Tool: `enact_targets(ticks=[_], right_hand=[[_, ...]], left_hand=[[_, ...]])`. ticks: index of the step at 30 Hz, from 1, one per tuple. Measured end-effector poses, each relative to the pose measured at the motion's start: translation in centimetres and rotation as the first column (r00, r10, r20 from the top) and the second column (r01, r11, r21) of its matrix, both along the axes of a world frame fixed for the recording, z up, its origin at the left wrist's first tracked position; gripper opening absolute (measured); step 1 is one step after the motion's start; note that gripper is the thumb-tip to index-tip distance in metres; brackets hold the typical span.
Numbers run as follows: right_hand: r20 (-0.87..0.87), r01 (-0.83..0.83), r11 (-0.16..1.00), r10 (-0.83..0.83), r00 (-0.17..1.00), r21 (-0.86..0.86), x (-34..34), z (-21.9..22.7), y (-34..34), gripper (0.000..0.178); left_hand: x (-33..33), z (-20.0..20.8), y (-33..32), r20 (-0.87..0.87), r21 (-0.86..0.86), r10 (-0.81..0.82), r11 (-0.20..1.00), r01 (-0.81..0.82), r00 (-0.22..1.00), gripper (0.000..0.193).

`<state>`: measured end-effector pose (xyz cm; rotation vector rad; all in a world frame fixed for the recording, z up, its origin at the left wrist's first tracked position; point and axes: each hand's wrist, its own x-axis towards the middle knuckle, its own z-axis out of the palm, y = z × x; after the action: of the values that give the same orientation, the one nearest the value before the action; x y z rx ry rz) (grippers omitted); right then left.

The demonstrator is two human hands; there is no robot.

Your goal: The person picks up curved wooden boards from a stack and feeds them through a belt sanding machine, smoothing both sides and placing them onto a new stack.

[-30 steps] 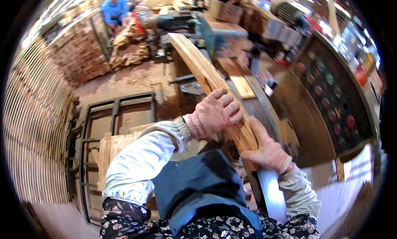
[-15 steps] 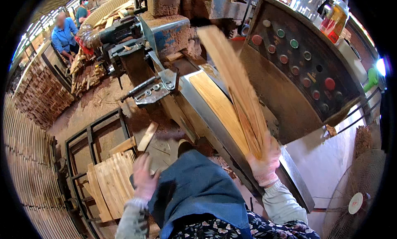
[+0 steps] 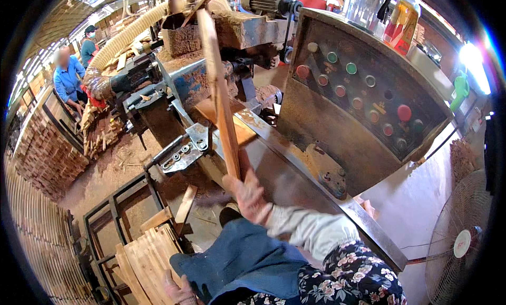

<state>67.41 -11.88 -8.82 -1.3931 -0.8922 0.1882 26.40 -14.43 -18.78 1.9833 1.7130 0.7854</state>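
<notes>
My right hand (image 3: 249, 198), in a pale pinkish glove, is closed around the near end of a long wooden board (image 3: 224, 107). The board stands steeply, narrow edge toward me, above the metal bed (image 3: 274, 165) of a woodworking machine. Behind it, another wooden board (image 3: 243, 132) lies on the bed, its far part at the dusty machine head (image 3: 192, 83). Low in the picture, my left hand (image 3: 179, 291) is beside a stack of boards (image 3: 150, 255), thumb and a finger apart. I cannot tell whether it touches them; the lower picture edge cuts it off.
A control panel (image 3: 363, 94) with coloured buttons rises at the right, bottles (image 3: 403, 23) on top. A black metal frame (image 3: 113, 210) stands around the board stack. A metal bracket (image 3: 184, 149) sits left of the bed. A fan (image 3: 461, 244) stands far right; two people are far left.
My right hand has swung left with its board, now turned edge-on. The other board has slid farther toward the machine head. My left hand has dropped toward the stack. The view has shifted.
</notes>
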Motion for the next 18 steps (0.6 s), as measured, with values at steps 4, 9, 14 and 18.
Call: enact_targets(ticks=[4,9,14,18], right_hand=[[-0.487,-0.158,0.987,0.137,0.863,-0.003,-2.6,-3.2,-0.3,0.062],[-0.755,-0.131,0.859,0.5,0.425,0.495,4.2,5.5,5.3,0.029],[-0.753,-0.182,0.888,0.455,0.475,0.422,11.1,8.0,12.7,0.096],[-0.551,-0.102,0.97,0.21,0.808,0.221,6.2,4.4,12.8,0.064]], left_hand=[[-1.0,-4.7,2.0,0.069,-0.027,-0.046,0.998,0.048,0.997,0.066],[-1.8,-2.3,3.7,0.013,0.089,-0.04,0.995,0.039,0.999,0.062],[-4.9,-4.9,4.5,-0.006,0.156,-0.046,0.987,0.046,0.999,0.063],[-3.7,-3.2,2.9,0.051,0.015,-0.024,1.0,0.023,0.998,0.062]])
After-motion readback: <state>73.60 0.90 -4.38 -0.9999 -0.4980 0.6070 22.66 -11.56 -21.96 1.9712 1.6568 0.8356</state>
